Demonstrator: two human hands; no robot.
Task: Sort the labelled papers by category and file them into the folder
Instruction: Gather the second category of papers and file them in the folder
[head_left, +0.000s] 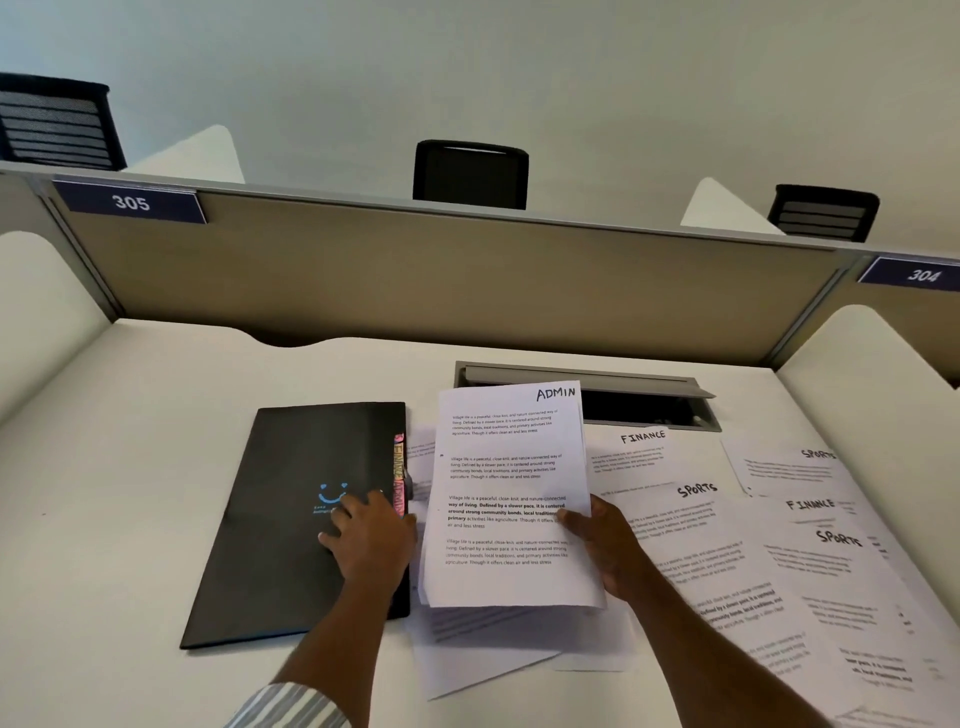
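Note:
A black folder (291, 514) lies shut on the white desk at centre left, with coloured index tabs (399, 475) along its right edge. My left hand (366, 540) rests flat on the folder's cover near the tabs, fingers spread. My right hand (602, 545) grips the right edge of a small stack of sheets headed ADMIN (506, 493), raised and tilted above the desk beside the folder. To the right, loose sheets headed FINANCE (641, 449) and SPORTS (696, 514) overlap each other. More white sheets (498, 644) lie under the held stack.
A grey cable hatch (649, 397) stands open at the back of the desk. A beige partition (415, 270) with number plates 305 and 304 closes the far side. White side dividers flank the desk. Black chairs show beyond the partition.

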